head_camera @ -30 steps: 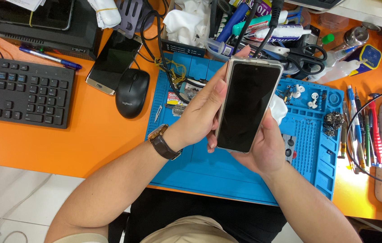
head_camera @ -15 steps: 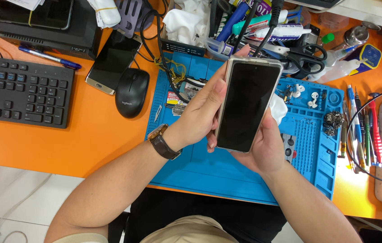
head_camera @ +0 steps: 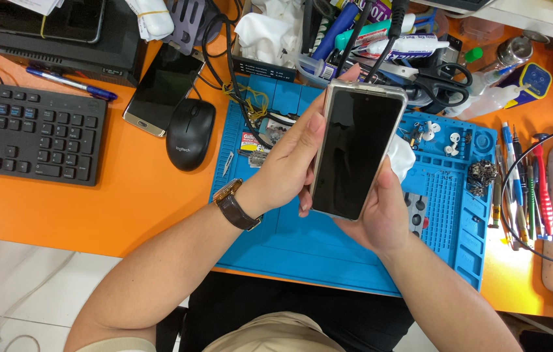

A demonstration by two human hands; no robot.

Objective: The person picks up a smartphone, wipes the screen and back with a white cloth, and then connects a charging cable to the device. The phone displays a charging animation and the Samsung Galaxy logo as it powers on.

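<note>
Two hands grasp one dark-screened, pale-edged phone (head_camera: pixel 358 155): left hand (head_camera: pixel 287 166) fingers clasp its left edge, right hand (head_camera: pixel 383 215) cups underneath.

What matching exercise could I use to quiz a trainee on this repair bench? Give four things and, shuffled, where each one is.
Things:
1. smartphone
2. computer mouse
3. keyboard
4. white cloth

Places:
A. far left on the orange desk
B. behind the phone, in the right hand
C. held in both hands, left hand at its edge
D. just left of the blue mat

Pairs: 1-C, 2-D, 3-A, 4-B
</note>
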